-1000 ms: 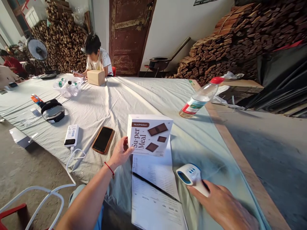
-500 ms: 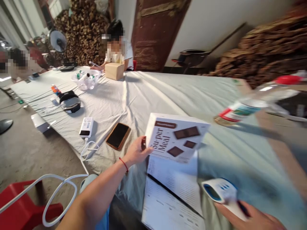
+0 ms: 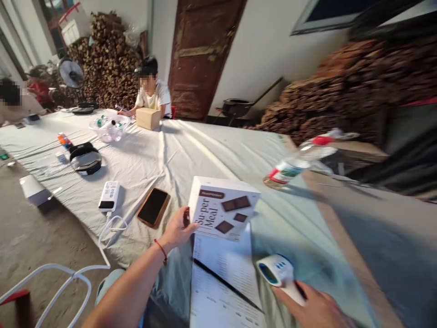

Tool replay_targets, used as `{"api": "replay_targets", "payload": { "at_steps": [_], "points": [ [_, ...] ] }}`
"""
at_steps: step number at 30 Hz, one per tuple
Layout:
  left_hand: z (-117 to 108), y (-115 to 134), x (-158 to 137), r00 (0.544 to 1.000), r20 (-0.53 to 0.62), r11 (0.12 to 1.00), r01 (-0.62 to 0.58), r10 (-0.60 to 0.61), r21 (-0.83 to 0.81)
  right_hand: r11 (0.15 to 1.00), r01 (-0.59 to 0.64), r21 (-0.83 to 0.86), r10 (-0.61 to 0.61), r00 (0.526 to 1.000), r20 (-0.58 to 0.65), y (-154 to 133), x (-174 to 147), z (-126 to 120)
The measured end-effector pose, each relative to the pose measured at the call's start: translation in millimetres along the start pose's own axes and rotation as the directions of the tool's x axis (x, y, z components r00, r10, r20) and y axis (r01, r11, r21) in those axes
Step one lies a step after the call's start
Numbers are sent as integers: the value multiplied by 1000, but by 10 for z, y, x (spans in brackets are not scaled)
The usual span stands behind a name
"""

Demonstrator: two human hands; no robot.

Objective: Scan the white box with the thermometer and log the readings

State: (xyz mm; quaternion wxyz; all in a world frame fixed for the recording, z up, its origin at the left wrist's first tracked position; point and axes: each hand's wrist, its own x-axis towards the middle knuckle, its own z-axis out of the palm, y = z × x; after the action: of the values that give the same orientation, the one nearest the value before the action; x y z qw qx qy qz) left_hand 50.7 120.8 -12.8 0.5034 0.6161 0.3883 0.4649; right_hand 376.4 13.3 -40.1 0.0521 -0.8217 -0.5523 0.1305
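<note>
My left hand (image 3: 178, 228), with a red string at the wrist, grips the left edge of a white box (image 3: 227, 209) printed "Su-per Meal" with brown bars. The box stands tilted over the top of a printed sheet (image 3: 218, 278). Across that sheet lies a black pen (image 3: 227, 284), slanting down to the right. My right hand (image 3: 312, 305) is wrapped round the handle of a white and blue infrared thermometer (image 3: 278, 269), which has a small dark screen. Its head is just right of the sheet, apart from the box.
Left of the box lie a phone (image 3: 153, 207) and a white power bank (image 3: 109, 196) with a cable. Farther off are a headset (image 3: 85, 158), a clear bowl (image 3: 108, 130) and a carton (image 3: 148, 118) before a seated person. A large bottle (image 3: 293, 164) stands at right.
The camera view has shifted, so the whole scene sits farther left and slightly lower. Both hands keep hold of the box and the thermometer.
</note>
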Motion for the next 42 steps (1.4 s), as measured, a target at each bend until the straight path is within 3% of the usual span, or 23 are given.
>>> {"api": "replay_targets", "payload": {
  "at_steps": [5, 8, 11, 14, 18, 29, 42],
  "points": [
    [-53, 36, 50, 998, 41, 998, -43, 45, -33, 989, -118, 84, 109, 989, 98, -309, -157, -193],
    [-64, 60, 63, 998, 56, 999, -39, 41, -38, 976, -160, 147, 158, 987, 23, -467, -256, -291],
    [-73, 71, 78, 998, 54, 999, -32, 34, -33, 937, -161, 310, 176, 984, -21, -555, -296, -379],
    [-84, 59, 104, 999, 41, 999, -32, 33, -22, 829, -106, 549, 169, 983, -67, -595, -301, -439],
    [-95, 51, 136, 1000, 22, 1000, -20, 21, -19, 614, -14, 789, 176, 977, -120, -683, -325, -451],
    [-117, 117, 187, 999, 40, 1000, 15, -14, -25, 284, 62, 957, 6, 998, -66, -903, -399, -343],
    [-121, 168, 176, 998, 56, 999, 33, -32, -13, 265, 14, 964, -5, 1000, -13, -959, -406, -375]
  ]
}}
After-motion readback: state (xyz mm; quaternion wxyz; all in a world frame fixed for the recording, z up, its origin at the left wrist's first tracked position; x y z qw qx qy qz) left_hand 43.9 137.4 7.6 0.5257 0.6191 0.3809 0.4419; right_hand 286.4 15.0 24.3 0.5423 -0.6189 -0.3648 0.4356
